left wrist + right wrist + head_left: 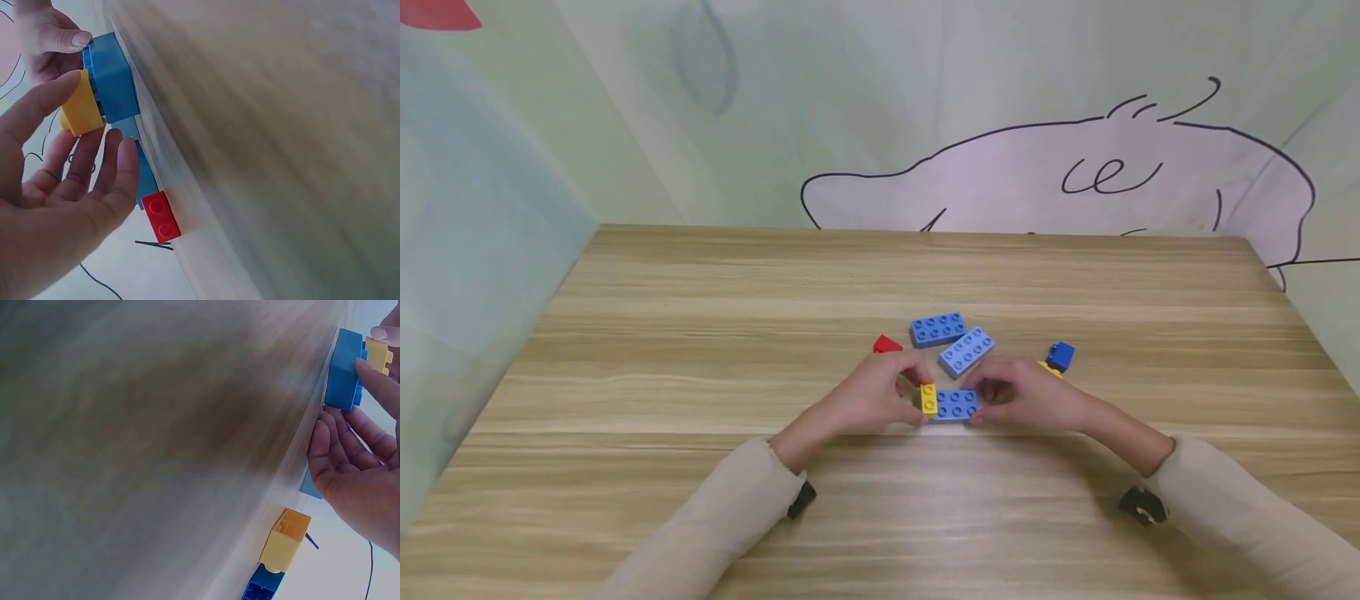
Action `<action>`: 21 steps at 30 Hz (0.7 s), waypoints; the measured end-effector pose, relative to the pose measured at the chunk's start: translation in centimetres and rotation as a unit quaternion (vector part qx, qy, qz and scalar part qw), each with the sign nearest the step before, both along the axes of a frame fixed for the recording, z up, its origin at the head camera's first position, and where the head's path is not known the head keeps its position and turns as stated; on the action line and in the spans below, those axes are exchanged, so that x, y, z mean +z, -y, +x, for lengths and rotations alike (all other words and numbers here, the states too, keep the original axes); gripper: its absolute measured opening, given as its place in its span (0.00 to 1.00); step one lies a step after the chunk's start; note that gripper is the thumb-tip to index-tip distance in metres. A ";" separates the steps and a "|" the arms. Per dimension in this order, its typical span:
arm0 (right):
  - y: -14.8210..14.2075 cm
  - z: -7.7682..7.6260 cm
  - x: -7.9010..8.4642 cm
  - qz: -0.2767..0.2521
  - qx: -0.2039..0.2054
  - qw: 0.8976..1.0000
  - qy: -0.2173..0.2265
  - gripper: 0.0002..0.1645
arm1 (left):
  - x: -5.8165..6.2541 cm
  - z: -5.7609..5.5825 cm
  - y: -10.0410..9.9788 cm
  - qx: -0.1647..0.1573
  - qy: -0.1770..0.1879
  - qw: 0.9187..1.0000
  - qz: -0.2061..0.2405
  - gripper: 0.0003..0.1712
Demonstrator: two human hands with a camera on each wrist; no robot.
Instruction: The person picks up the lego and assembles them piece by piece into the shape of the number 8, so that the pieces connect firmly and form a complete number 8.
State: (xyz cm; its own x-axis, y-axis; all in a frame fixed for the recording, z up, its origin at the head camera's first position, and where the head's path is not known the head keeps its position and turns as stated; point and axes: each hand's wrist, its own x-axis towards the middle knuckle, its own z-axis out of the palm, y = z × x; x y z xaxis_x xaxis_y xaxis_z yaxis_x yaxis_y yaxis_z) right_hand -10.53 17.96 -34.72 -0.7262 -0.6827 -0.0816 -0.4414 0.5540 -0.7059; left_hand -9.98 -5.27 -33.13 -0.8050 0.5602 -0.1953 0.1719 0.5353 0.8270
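Left hand (878, 393) pinches yellow two-stud brick (928, 401) on left end of blue studded brick (957, 406), on tabletop (700, 333); right hand (1033, 397) pinches blue's right end, so lopsided pressing could seat yellow crooked.

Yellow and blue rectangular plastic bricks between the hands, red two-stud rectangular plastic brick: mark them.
Yellow plastic brick (928, 399): head view, studded top.
Blue plastic brick (957, 404): head view, studded top.
Red plastic brick (160, 217): left wrist view, between its two studs.
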 end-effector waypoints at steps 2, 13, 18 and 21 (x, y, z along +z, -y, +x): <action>0.0 0.0 0.0 0.000 0.000 1.000 -0.001 0.18 | 0.0 0.0 0.0 0.002 -0.001 1.000 -0.001 0.17; 0.1 0.0 0.1 0.001 -0.001 1.000 0.000 0.18 | -0.2 -0.2 -0.1 0.002 -0.006 1.000 -0.011 0.18; 0.1 0.0 0.1 0.001 0.000 1.000 0.000 0.18 | 0.0 -0.1 -0.1 0.002 -0.008 1.000 -0.018 0.18; 0.0 0.0 0.0 0.002 0.000 1.000 0.001 0.18 | 0.0 0.0 -0.1 0.001 -0.008 1.000 -0.019 0.18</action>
